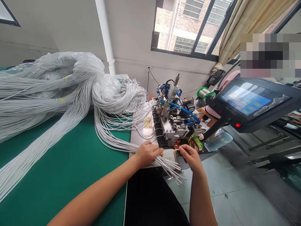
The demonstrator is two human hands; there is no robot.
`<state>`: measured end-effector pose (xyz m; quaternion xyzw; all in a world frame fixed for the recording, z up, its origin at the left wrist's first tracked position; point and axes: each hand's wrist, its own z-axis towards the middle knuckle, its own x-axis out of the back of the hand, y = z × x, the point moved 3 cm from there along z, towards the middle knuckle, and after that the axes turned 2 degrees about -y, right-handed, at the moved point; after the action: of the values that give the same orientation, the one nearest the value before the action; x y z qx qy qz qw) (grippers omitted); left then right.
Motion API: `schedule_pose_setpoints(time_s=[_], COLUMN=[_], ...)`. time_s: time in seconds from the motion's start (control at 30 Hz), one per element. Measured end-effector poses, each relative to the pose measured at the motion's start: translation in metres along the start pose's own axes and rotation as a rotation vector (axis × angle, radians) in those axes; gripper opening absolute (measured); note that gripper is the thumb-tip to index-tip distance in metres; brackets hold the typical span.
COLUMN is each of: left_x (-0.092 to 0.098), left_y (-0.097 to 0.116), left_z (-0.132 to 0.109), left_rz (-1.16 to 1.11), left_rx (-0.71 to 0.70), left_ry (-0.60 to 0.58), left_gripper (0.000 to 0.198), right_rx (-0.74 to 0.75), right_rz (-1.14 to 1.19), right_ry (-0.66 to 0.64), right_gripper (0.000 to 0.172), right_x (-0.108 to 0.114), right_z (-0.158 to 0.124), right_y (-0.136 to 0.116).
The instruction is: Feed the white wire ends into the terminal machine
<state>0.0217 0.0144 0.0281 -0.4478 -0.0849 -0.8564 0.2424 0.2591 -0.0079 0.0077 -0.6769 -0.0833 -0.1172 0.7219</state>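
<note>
My left hand (147,154) is closed over a bundle of white cables (168,164) near the front edge of the bench. Their cut ends fan out past the hand to the right, some with reddish tips. With thumb and fingers pinched, my right hand (191,157) holds the end of a single white cable (172,150) that runs across from the left hand. Just beyond both hands stands a small machine (175,125) with metal cylinders and blue air tubes. Several cables lie along its black left side.
Large bundles of white cable (77,97), partly in clear plastic, lie on the green table (70,175). A touchscreen panel (249,99) juts in at right, beside a solder wire spool (205,94). A clear plastic container (218,142) stands below it. Another person sits behind the panel.
</note>
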Motion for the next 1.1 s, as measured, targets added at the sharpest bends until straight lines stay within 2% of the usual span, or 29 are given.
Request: schedule_pose_setpoints(time_s=[0.13, 0.27, 0.5, 0.7, 0.77, 0.83, 0.97, 1.1], left_x=[0.000, -0.003, -0.006, -0.006, -0.006, -0.006, -0.006, -0.005], left_y=[0.001, 0.000, -0.001, -0.002, -0.002, -0.002, -0.002, -0.003], left_z=[-0.001, -0.003, -0.002, -0.003, -0.004, -0.003, -0.003, -0.002], left_rz=[0.031, 0.042, 0.016, 0.022, 0.042, 0.062, 0.087, 0.088], left_rx=[0.052, 0.073, 0.052, 0.074, 0.101, 0.123, 0.159, 0.196], left_ry=[0.049, 0.018, -0.045, -0.031, -0.035, -0.047, -0.065, -0.062], left_gripper=[0.022, 0.021, 0.020, 0.028, 0.036, 0.040, 0.035, 0.034], right_rx=[-0.036, -0.036, 0.002, -0.006, -0.005, 0.002, 0.043, 0.102], right_rz=[-0.004, 0.004, 0.190, 0.363, 0.320, 0.180, -0.140, -0.204], right_ry=[-0.041, -0.073, 0.036, 0.100, 0.107, 0.120, 0.114, 0.063], right_gripper=[0.037, 0.037, 0.036, 0.034, 0.033, 0.033, 0.033, 0.031], right_x=[-0.003, -0.007, -0.023, -0.033, -0.030, -0.027, -0.024, -0.029], right_z=[0.001, 0.003, 0.015, 0.023, 0.024, 0.024, 0.027, 0.034], right_y=[-0.001, -0.003, 0.001, 0.000, -0.001, -0.002, 0.001, 0.007])
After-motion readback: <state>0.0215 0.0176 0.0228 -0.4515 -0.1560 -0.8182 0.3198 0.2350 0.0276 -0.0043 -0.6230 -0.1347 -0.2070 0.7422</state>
